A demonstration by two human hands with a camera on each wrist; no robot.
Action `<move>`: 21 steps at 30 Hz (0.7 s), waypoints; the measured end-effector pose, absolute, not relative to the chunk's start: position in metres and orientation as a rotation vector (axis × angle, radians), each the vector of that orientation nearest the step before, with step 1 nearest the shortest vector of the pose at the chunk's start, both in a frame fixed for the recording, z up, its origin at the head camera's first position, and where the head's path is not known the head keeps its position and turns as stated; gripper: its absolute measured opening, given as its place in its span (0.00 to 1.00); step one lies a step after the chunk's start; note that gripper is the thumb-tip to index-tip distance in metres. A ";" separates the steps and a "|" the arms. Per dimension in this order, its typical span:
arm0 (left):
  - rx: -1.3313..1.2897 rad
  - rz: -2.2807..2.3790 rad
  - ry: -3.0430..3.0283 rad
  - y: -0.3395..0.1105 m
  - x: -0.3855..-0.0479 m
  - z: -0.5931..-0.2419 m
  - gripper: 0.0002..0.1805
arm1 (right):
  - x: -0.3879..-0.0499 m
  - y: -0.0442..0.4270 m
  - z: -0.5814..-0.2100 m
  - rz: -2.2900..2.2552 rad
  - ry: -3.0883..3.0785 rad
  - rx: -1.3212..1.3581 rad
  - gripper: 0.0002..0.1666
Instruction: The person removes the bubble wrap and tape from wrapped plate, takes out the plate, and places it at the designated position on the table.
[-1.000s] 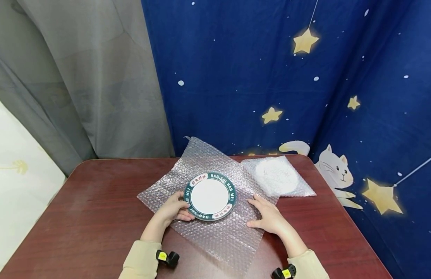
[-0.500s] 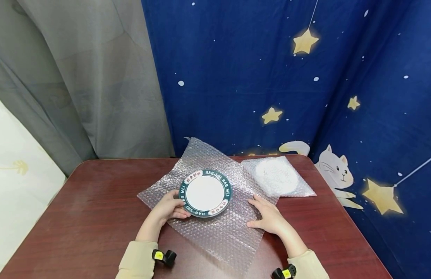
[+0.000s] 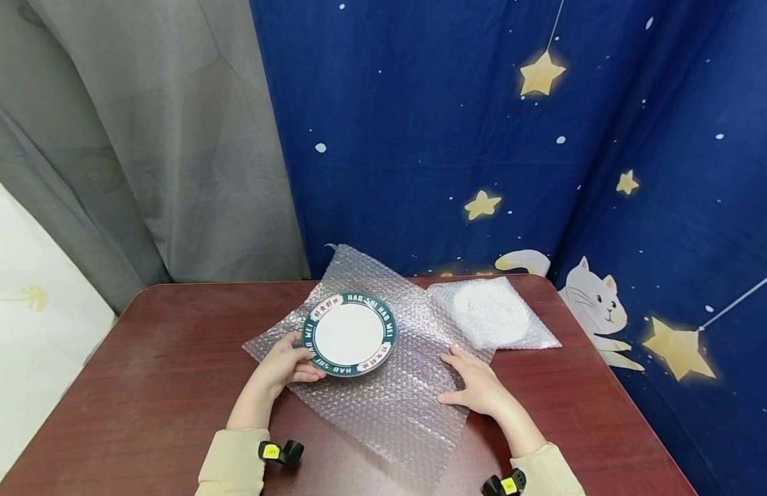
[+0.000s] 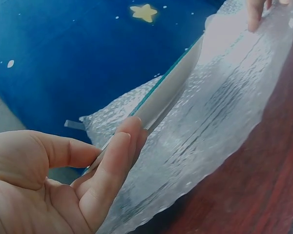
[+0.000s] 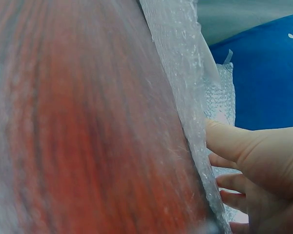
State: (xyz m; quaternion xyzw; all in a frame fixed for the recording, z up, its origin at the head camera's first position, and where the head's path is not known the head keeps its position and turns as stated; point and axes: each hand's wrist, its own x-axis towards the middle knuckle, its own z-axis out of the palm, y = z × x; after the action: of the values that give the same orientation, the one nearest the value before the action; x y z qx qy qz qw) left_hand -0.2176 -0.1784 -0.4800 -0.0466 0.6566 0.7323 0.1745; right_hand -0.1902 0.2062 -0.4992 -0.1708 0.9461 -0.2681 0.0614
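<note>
A round white plate (image 3: 349,335) with a green lettered rim is pinched at its left edge by my left hand (image 3: 284,366). In the left wrist view the plate (image 4: 171,87) shows edge-on, raised off the wrap, between the thumb and fingers of the left hand (image 4: 63,180). Beneath it a sheet of bubble wrap (image 3: 389,399) lies spread on the table. My right hand (image 3: 479,384) rests on the wrap's right part, fingers spread. The right wrist view has that hand (image 5: 268,170) beside the wrap (image 5: 178,73), its fingertips partly hidden.
A bubble-wrapped round white item (image 3: 491,313) lies at the back right of the reddish-brown table (image 3: 172,358), next to the spread sheet. Behind the table's back edge hang a grey curtain (image 3: 191,172) and a blue one with stars (image 3: 408,138).
My left hand has moved left and slightly away from me, carrying the plate over the wrap. The right hand has stayed in place.
</note>
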 end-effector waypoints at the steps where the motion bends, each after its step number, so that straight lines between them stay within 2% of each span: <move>1: -0.139 2.079 1.862 -0.180 -0.218 -0.480 0.29 | -0.190 0.206 -0.499 -0.811 2.862 -0.519 0.46; 10: -0.146 2.126 1.877 -0.195 -0.217 -0.471 0.28 | -0.191 0.207 -0.499 -0.811 2.859 -0.513 0.47; 17: -0.182 2.148 1.901 -0.210 -0.212 -0.465 0.31 | -0.190 0.207 -0.498 -0.815 2.851 -0.511 0.46; 21: -0.233 2.165 1.930 -0.219 -0.210 -0.463 0.28 | -0.190 0.207 -0.498 -0.817 2.850 -0.509 0.47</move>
State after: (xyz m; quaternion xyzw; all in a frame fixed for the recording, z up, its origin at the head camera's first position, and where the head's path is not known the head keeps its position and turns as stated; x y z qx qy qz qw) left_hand -0.2104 -0.2193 -0.4631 -0.0794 0.6589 0.7390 0.1158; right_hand -0.1897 0.2070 -0.4981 -0.1687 0.9453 -0.2710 0.0669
